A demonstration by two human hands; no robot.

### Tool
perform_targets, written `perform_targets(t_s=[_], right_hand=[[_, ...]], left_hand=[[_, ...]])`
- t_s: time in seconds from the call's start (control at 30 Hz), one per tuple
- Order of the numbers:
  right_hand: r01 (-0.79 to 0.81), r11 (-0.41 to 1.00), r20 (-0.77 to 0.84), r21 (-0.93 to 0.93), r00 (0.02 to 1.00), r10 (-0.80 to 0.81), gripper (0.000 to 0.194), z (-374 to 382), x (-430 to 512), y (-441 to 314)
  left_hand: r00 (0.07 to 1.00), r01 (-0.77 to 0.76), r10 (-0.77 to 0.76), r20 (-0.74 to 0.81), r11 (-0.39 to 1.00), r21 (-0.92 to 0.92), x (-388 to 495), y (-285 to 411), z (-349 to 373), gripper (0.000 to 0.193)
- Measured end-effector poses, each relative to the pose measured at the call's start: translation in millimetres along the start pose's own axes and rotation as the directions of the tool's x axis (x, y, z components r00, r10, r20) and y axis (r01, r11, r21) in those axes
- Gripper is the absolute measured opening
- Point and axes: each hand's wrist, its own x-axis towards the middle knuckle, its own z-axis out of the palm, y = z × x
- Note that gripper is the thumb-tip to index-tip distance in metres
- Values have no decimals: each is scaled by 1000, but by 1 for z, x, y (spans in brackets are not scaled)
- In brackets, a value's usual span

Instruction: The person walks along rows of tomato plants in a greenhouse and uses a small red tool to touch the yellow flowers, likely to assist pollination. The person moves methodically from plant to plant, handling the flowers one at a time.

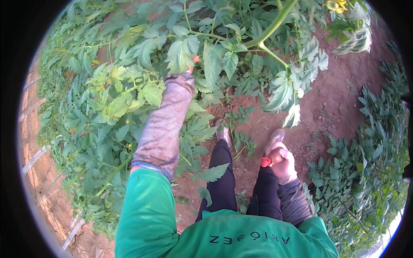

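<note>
My left arm, in a striped grey sleeve, reaches up among tomato leaves (180, 53). Only a little of my left hand (193, 64) shows; leaves hide most of its fingers, so what they touch is not visible. Above and to the right runs a thick green tomato stem (274, 27) with side branches. Low at my right thigh, my right hand (285, 164), in a pale glove, is closed around a small object with a red end (266, 162). The rest of that object is covered by the fingers, and its kind cannot be told.
Dense tomato plants (87, 129) fill the left side, and another row (364, 180) runs along the right. Reddish soil (316, 106) lies between them. A small tomato plant (242, 138) grows between my shoes. Yellow flowers (336, 5) hang at the upper right.
</note>
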Motion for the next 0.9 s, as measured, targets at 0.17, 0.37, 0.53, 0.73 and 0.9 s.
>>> perform_targets(t_s=[0.17,0.37,0.53,0.73,0.9], right_hand=[[84,994,6,71,996,-85,33,-9,-33,-28],[199,967,-47,159,980,-194,33,-40,-85,-90],[292,930,-75,225,957,-282,31,-82,-137,-154],[424,859,-192,288,904,-381,29,-132,-216,-229],[494,764,-232,415,870,-436,30,-162,-253,-262]], left_hand=[[935,264,-330,127,413,-871,-35,48,17,51],[894,91,-286,-345,870,-484,-7,21,-16,36],[705,270,-457,-542,880,-391,-51,87,-15,12],[524,666,-756,393,651,365,-222,232,67,10],[571,-575,-390,722,438,691,-317,326,178,61]])
